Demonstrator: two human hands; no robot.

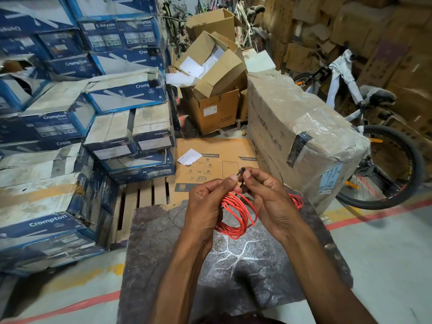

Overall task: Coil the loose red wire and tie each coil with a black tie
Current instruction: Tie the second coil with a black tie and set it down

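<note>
My left hand (210,202) is clenching the red wire coil (236,213) against springing open; my right hand (271,199)'s grip is pinching the black tie (240,171) for twisting.

Stacked blue boxes (58,118), brown cartons (211,111), wrapped bicycle (337,71), grey floor (385,253) with red line (374,215)

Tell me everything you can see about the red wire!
The red wire is thin and looks plastic-coated. It is wound into a round coil of many loops, with one short end poking out at the lower right. The left hand holds it above a dark patterned mat, and the right hand pinches a black tie just above it. More red wire shows behind the right hand.
</note>
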